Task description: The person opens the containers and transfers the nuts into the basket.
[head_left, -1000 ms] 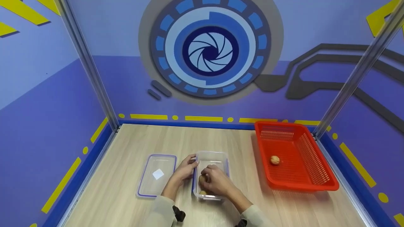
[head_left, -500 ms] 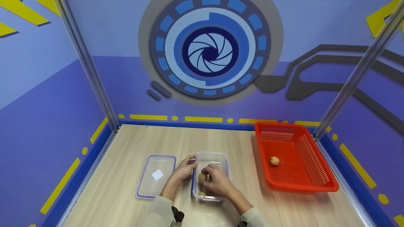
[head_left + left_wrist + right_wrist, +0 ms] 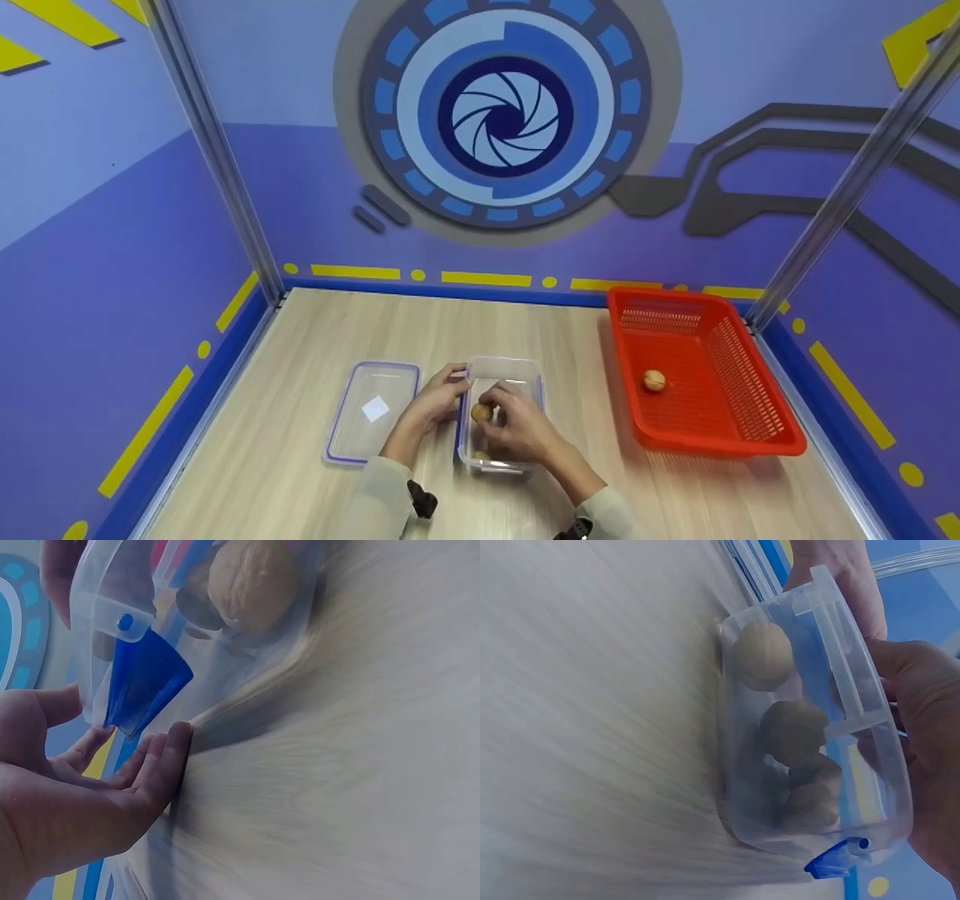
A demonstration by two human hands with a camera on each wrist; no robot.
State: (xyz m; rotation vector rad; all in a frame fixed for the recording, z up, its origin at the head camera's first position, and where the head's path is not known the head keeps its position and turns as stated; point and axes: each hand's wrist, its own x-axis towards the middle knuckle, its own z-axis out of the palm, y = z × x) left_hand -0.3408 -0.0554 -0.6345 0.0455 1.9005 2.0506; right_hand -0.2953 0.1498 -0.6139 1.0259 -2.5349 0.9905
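Observation:
A clear plastic food container (image 3: 504, 367) with blue side latches stands on the table without its lid. My left hand (image 3: 437, 399) holds its left side, thumb at the rim and fingers by the outer wall under the blue latch (image 3: 146, 682). My right hand (image 3: 521, 429) reaches inside and pinches a walnut (image 3: 481, 412) between thumb and fingers. Another walnut (image 3: 481, 455) lies near the container's front end. Through the wall, the right wrist view shows several walnuts, one (image 3: 763, 656) at the end nearer the left hand.
The container's lid (image 3: 373, 435), blue-edged with a white diamond label, lies flat to the left. A red perforated basket (image 3: 720, 448) stands at the right with one walnut (image 3: 653, 381) in it. Printed panels (image 3: 480, 259) enclose the table (image 3: 285, 420) at the back and sides.
The pinched walnut has come up slightly and shows more clearly between the right fingers. The left hand stays at the container's side. The head view has shifted a little.

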